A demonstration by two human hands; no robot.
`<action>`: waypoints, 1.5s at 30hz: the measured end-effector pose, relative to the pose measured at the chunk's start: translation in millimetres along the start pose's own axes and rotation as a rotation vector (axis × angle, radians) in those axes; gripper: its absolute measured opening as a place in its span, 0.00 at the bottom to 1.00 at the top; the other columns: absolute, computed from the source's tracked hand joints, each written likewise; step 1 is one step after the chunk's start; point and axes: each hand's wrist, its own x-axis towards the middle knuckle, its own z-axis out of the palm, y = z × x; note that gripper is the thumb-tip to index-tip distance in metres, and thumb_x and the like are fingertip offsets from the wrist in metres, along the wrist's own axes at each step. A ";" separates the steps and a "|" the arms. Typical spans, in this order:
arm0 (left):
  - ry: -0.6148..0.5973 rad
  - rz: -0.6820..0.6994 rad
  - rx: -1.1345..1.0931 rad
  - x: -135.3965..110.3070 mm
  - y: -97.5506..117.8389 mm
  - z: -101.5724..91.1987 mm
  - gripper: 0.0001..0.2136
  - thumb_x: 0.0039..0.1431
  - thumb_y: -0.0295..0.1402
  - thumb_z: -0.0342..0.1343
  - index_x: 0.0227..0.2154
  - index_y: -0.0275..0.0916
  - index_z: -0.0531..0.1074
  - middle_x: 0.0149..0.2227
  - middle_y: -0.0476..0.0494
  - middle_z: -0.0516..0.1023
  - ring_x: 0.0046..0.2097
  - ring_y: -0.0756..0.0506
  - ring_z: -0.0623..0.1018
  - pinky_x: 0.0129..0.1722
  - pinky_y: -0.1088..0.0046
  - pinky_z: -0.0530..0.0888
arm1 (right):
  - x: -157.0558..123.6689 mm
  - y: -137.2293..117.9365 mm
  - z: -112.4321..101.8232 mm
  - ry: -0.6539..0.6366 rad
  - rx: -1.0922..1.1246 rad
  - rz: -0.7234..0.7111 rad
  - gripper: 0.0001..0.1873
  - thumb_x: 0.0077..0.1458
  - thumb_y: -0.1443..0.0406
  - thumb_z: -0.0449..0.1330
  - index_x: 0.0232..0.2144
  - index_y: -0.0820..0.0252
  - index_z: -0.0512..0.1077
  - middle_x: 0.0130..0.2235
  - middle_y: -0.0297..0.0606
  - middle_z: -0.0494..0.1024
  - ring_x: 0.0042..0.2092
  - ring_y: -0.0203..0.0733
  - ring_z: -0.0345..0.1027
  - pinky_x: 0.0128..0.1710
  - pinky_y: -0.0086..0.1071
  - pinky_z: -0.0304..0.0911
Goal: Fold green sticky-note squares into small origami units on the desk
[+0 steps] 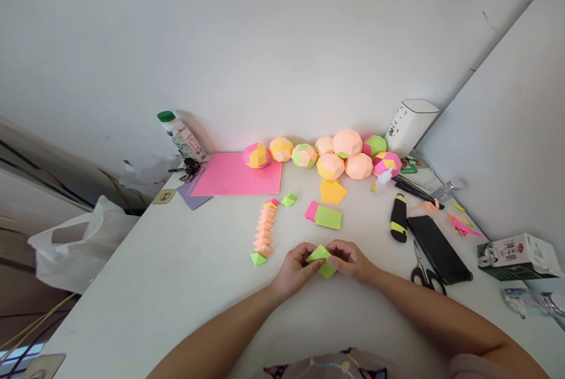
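Note:
Between both hands, low over the table, is a green folded paper piece (321, 253). My left hand (296, 268) pinches its left side, and my right hand (349, 260) grips the right side, thumb on top. Ahead of the hands lie a stack of green paper slips (328, 218) and a pink slip (311, 210) partly beneath it. To the left runs a column of folded peach paper units (263, 226), with a green folded unit (258, 259) at its near end and another green unit (289, 199) beyond. Yellow paper pieces (333, 192) rest farther back.
Several paper balls (347, 143) line the back wall, one on a pink sheet (238, 174). At right are scissors (427, 272), a black phone (439, 249), a black-and-yellow cutter (398, 218), a glue bottle (382, 180) and a milk carton (518, 257). A white bottle (183, 136) stands back left.

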 end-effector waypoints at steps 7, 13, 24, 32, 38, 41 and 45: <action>0.117 0.012 -0.042 -0.2 -1.1 0.2 0.19 0.47 0.43 0.61 0.38 0.38 0.65 0.30 0.50 0.69 0.28 0.53 0.68 0.27 0.77 0.66 | 2.6 3.9 -0.7 0.047 -0.008 0.052 0.14 0.51 0.57 0.60 0.23 0.62 0.64 0.20 0.28 0.60 0.22 0.30 0.51 0.22 0.25 0.48; 0.131 0.078 -0.197 1.5 -5.2 -0.9 0.14 0.52 0.39 0.59 0.30 0.40 0.58 0.28 0.54 0.63 0.28 0.55 0.65 0.28 0.79 0.63 | 2.6 6.4 -0.3 0.050 -0.056 0.046 0.15 0.49 0.57 0.60 0.21 0.62 0.63 0.21 0.28 0.60 0.22 0.30 0.50 0.22 0.26 0.47; 0.041 0.147 0.053 0.1 -8.9 -1.6 0.18 0.51 0.40 0.58 0.44 0.40 0.66 0.38 0.43 0.69 0.40 0.46 0.70 0.38 0.70 0.70 | 3.6 -1.3 0.8 0.086 -0.186 -0.084 0.15 0.52 0.59 0.59 0.19 0.63 0.67 0.22 0.30 0.61 0.23 0.31 0.53 0.22 0.27 0.50; 0.043 0.227 0.251 1.1 -11.9 -4.1 0.15 0.56 0.38 0.53 0.45 0.39 0.70 0.32 0.46 0.65 0.33 0.49 0.68 0.32 0.72 0.68 | 1.5 -4.2 0.4 0.118 -0.206 -0.118 0.17 0.54 0.57 0.58 0.19 0.63 0.72 0.21 0.32 0.64 0.22 0.32 0.58 0.21 0.27 0.54; 0.030 0.166 0.312 0.2 -6.9 -3.5 0.15 0.57 0.40 0.52 0.43 0.39 0.73 0.31 0.45 0.70 0.29 0.50 0.68 0.27 0.74 0.68 | -0.4 -4.9 0.9 0.152 -0.225 -0.138 0.16 0.55 0.58 0.57 0.21 0.62 0.73 0.21 0.34 0.67 0.23 0.34 0.61 0.23 0.29 0.58; 0.012 0.147 0.303 -0.8 -0.1 -2.5 0.15 0.56 0.41 0.52 0.41 0.38 0.74 0.33 0.43 0.74 0.30 0.48 0.70 0.28 0.74 0.68 | -0.4 -2.0 1.7 0.159 -0.151 -0.094 0.14 0.54 0.56 0.58 0.25 0.62 0.73 0.21 0.33 0.67 0.22 0.33 0.61 0.22 0.29 0.59; -0.002 0.132 0.296 -1.8 5.9 -1.4 0.15 0.56 0.41 0.52 0.40 0.37 0.74 0.35 0.42 0.77 0.33 0.47 0.72 0.32 0.72 0.69 | 0.5 5.5 1.6 0.196 0.042 0.000 0.13 0.50 0.57 0.61 0.32 0.60 0.68 0.24 0.30 0.67 0.23 0.32 0.61 0.22 0.27 0.61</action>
